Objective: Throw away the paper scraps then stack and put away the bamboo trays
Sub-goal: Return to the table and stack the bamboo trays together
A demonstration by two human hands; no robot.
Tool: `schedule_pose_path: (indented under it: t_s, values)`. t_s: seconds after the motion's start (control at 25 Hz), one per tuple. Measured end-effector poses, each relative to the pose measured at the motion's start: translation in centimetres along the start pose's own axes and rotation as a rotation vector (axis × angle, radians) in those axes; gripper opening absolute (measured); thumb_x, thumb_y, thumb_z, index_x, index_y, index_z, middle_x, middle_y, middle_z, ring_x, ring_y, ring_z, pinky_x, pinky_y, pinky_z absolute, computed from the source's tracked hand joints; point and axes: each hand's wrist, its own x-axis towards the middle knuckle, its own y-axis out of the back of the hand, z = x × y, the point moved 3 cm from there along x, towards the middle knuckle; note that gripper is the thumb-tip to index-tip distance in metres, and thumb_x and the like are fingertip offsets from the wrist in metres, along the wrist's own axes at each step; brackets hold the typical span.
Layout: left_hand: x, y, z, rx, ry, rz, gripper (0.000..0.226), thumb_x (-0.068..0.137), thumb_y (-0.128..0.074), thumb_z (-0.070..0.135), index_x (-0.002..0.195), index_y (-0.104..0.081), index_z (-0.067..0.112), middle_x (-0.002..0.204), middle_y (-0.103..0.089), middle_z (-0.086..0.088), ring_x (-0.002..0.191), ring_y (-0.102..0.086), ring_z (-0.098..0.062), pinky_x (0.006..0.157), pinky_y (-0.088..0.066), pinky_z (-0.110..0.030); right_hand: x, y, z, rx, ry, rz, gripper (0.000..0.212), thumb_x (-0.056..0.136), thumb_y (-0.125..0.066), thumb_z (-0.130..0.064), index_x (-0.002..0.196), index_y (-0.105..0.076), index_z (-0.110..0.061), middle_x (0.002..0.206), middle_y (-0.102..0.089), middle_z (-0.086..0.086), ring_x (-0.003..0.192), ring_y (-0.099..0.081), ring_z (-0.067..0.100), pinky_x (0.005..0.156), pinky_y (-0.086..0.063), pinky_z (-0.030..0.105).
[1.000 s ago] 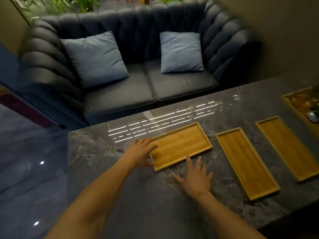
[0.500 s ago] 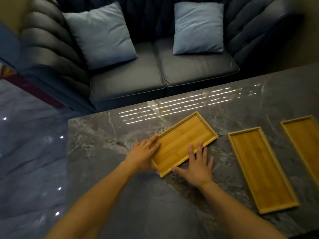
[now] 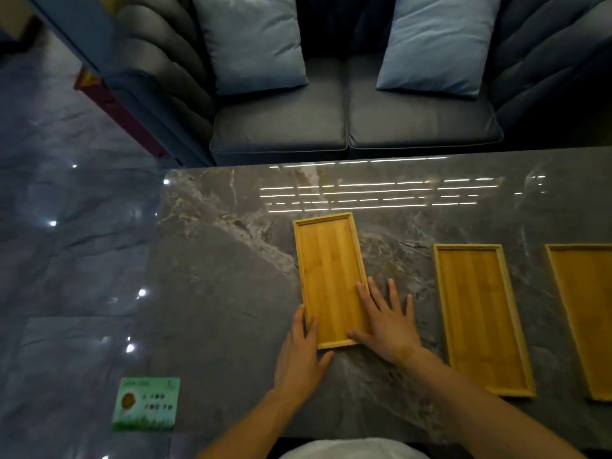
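Together, our left hand [image 3: 299, 354] and right hand [image 3: 387, 321], both spread flat, flank the tray [image 3: 329, 276] on the worktop [image 3: 225, 293]; two trays [image 3: 480, 316] at 3 o'clock.

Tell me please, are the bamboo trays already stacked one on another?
No. The left tray, the middle tray and the right tray lie apart, side by side, on the table.

Three trays [image 3: 331, 279] [image 3: 480, 316] [image 3: 586, 313] side by side on the table [image 3: 225, 276] (sofa [image 3: 347, 124] behind).
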Motion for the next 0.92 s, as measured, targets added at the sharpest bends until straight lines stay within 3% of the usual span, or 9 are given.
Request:
schedule_pose_path:
  t_s: [0.2, 0.28, 0.4, 0.52, 0.68, 0.92]
  values:
    - [-2.7, -1.0, 0.3, 0.141, -0.065, -0.021, 0.069, 0.089, -0.046, 0.058, 0.147, -0.022, 0.028, 0.159, -0.009, -0.005, 0.136, -0.032, -0.027, 0.106, -0.037, -0.043, -3.6, -1.9, 1.7, -0.048, 0.048, -0.022, 0.106, 0.072, -0.035, -0.085, 0.137, 0.035, -0.039, 0.160, 0.020, -0.007, 0.142, 0.027, 0.031, 0.114, 0.007, 0.064]
    - [-3.0, -0.9, -0.1, 0.191, -0.112, -0.050, 0.069, 0.086, -0.045, 0.064, 0.144, -0.026, 0.031, 0.158, -0.011, -0.005, 0.138, -0.027, -0.029, 0.109, -0.032, -0.044, -4.9, -2.5, 2.1, -0.086, 0.061, -0.012, 0.107, 0.071, -0.031, -0.087, 0.139, 0.033, -0.037, 0.159, 0.024, -0.004, 0.141, 0.030, 0.032, 0.114, 0.007, 0.065]
    - [-1.9, -0.2, -0.8, 0.237, -0.230, -0.069, 0.083, 0.077, -0.052, 0.071, 0.145, -0.022, 0.034, 0.162, 0.011, -0.006, 0.148, 0.001, -0.028, 0.118, -0.010, -0.050, -6.1, -3.0, 2.5, -0.136, 0.102, -0.007, 0.117, 0.061, -0.025, -0.096, 0.144, 0.027, -0.032, 0.154, 0.034, 0.000, 0.140, 0.032, 0.033, 0.112, 0.014, 0.063]
    - [0.1, 0.5, -1.3, 0.299, -0.319, -0.141, 0.106, 0.068, -0.056, 0.078, 0.149, 0.000, 0.039, 0.157, 0.031, -0.002, 0.144, 0.024, -0.023, 0.115, 0.009, -0.053, -6.1, -3.0, 2.8, -0.188, 0.134, -0.007, 0.123, 0.057, -0.029, -0.097, 0.144, 0.029, -0.031, 0.153, 0.036, 0.000, 0.140, 0.033, 0.031, 0.111, 0.019, 0.061]
    - [0.7, 0.2, -1.8, 0.304, -0.359, -0.151, 0.112, 0.066, -0.054, 0.081, 0.148, 0.009, 0.040, 0.155, 0.035, 0.002, 0.144, 0.024, -0.021, 0.117, 0.007, -0.054, -6.4, -3.4, 2.5, -0.179, 0.102, 0.018, 0.119, 0.061, -0.028, -0.095, 0.146, 0.025, -0.031, 0.156, 0.031, -0.002, 0.142, 0.029, 0.030, 0.112, 0.015, 0.061]
    - [0.1, -0.3, -2.2, 0.218, -0.434, -0.166, 0.112, 0.070, -0.060, 0.073, 0.148, 0.012, 0.039, 0.153, 0.039, 0.005, 0.145, 0.023, -0.019, 0.120, 0.004, -0.041, -7.9, -4.7, 1.9, -0.199, 0.026, 0.030, 0.112, 0.063, -0.015, -0.095, 0.149, 0.016, -0.030, 0.160, 0.019, -0.003, 0.145, 0.023, 0.030, 0.113, 0.011, 0.063]
